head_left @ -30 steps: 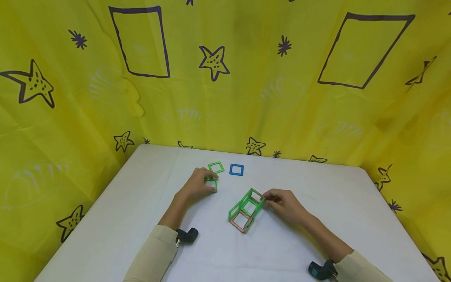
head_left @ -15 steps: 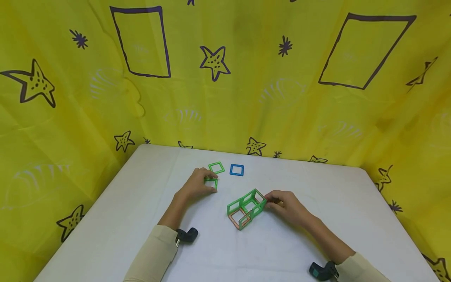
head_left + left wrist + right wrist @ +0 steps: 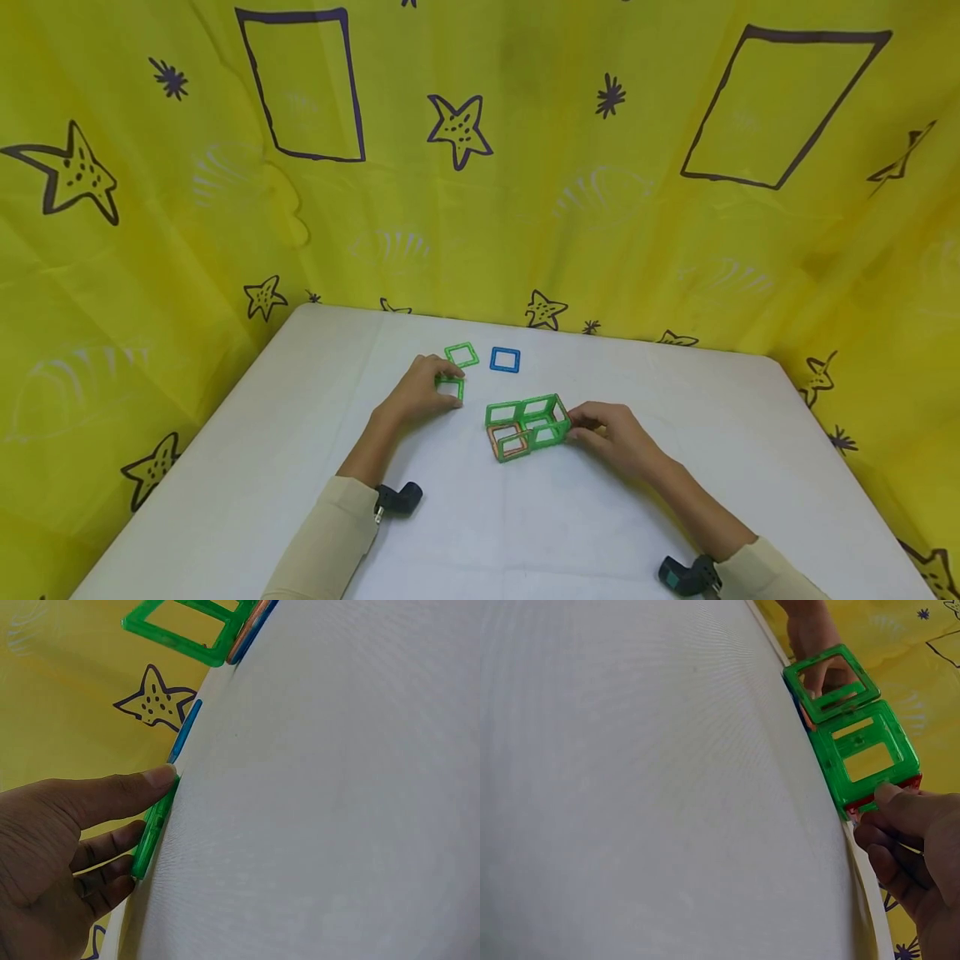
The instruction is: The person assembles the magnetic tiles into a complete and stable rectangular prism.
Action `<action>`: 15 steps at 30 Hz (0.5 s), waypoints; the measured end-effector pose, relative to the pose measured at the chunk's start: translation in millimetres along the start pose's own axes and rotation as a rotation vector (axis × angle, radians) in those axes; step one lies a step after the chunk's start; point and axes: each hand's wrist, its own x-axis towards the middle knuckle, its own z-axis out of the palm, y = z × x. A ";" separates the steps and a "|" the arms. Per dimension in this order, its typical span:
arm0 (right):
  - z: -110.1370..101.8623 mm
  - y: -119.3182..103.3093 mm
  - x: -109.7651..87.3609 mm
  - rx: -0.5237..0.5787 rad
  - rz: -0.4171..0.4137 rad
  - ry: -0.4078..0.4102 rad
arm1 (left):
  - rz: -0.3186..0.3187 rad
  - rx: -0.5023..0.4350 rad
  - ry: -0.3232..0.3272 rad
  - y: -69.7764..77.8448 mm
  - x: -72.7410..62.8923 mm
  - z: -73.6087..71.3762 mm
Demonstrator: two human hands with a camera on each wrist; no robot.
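Note:
My left hand [image 3: 420,390] holds a green square magnetic tile [image 3: 461,390] between thumb and fingertips, and the tile lies flat on the table. In the left wrist view, the thumb [image 3: 159,777] presses its near end. My right hand [image 3: 611,429] pinches the right end of a box-like structure of magnetic tiles [image 3: 829,754], thumb on a green side. Green tiles stand upright along its two long sides. An orange tile [image 3: 491,442] lies at the base of its left half, which is open on top. A red edge [image 3: 911,782] shows by the right fingers.
Behind the left hand a lighter green tile [image 3: 476,359] lies flat, with a blue tile [image 3: 506,370] to its right. The white table [image 3: 465,533] ends at a yellow curtain [image 3: 525,217] with star drawings.
My right hand has turned the tile structure on the table, from slanting towards me to lying nearly left to right. The left hand and its green tile stay put.

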 end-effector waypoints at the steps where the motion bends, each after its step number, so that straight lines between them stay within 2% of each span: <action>1: -0.2 0.1 0.3 0.001 0.003 0.005 | -0.002 -0.001 0.001 0.3 0.0 -0.2; 7: -1.1 0.3 3.4 0.003 0.019 0.031 | -0.016 0.004 -0.009 1.1 0.6 -2.0; 15: -0.5 4.1 5.3 -0.014 0.054 0.059 | -0.010 0.020 -0.070 0.1 1.0 -2.8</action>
